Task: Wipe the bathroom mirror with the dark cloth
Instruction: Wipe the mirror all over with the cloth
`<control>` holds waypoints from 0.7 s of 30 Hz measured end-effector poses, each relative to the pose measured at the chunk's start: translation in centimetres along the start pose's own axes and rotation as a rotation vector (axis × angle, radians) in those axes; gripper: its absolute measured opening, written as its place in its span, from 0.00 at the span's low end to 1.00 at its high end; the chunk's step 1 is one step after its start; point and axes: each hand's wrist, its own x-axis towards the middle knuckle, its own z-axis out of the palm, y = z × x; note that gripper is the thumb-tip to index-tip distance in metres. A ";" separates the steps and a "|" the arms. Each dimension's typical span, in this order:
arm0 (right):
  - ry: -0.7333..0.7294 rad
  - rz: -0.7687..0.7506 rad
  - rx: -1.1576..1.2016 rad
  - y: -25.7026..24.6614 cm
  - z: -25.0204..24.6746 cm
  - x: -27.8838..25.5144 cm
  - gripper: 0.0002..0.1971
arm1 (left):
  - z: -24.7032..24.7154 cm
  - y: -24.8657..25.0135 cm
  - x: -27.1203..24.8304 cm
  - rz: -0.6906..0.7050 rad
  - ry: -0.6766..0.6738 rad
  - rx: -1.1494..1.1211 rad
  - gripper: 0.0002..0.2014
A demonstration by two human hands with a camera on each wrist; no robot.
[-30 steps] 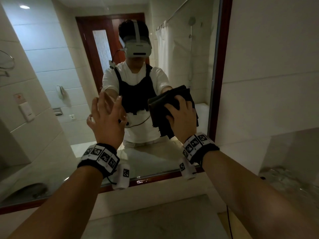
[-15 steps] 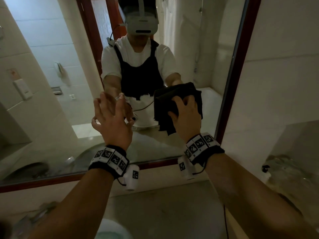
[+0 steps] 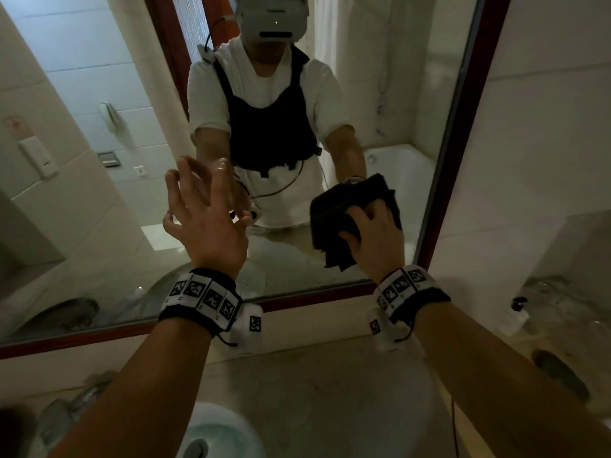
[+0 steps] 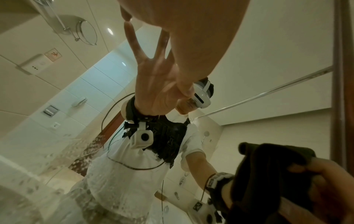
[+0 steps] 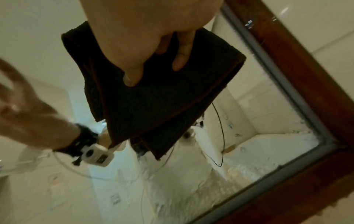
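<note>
From the head view, my right hand [image 3: 377, 239] grips the folded dark terry cloth [image 3: 344, 209] and holds it against the glass of the big wood-framed bathroom mirror [image 3: 99, 200], low and toward its right side. The cloth lies up and left of my knuckles, with a loose corner hanging below the hand. The mirror's dark red frame [image 3: 463, 133] stands just to the right of the cloth, so I judge the open glass for the next stroke lies to the left and upward — the right hand is the nearer one by far. My left hand [image 3: 205, 219] is raised with its fingers [image 3: 185, 180] spread and straight, holding nothing; whether the tips touch the glass I cannot tell here. Below lie the pale stone counter [image 3: 314, 375] and the rim of a white basin [image 3: 218, 421].

From the left wrist view, the left palm meets its own reflection, fingers fanned, so it seems braced at or very near the glass. The cloth [image 4: 272, 171] shows at lower right, bunched in the right hand [image 4: 325, 181].

From the right wrist view, fingers [image 5: 180, 60] and thumb curl over the cloth [image 5: 153, 94] — its long folded edge runs diagonally toward the frame corner [image 5: 287, 151]. Streaks and droplets speckle the glass near the bottom edge.
</note>
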 end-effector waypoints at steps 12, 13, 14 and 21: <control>0.277 0.140 0.149 0.6 -8.8 7.8 0.23 | -0.2 0.3 0.1 -0.014 -0.003 0.012 0.49; 0.307 0.147 0.167 0.5 -9.8 9.0 0.24 | -0.2 0.3 0.1 -0.015 -0.003 0.016 0.49; 0.326 0.160 0.181 0.3 -10.4 9.9 0.25 | -0.2 0.3 0.1 -0.016 -0.003 0.018 0.49; 0.329 0.169 0.215 0.8 -9.8 9.5 0.26 | -0.3 0.3 0.1 -0.018 -0.018 0.012 0.48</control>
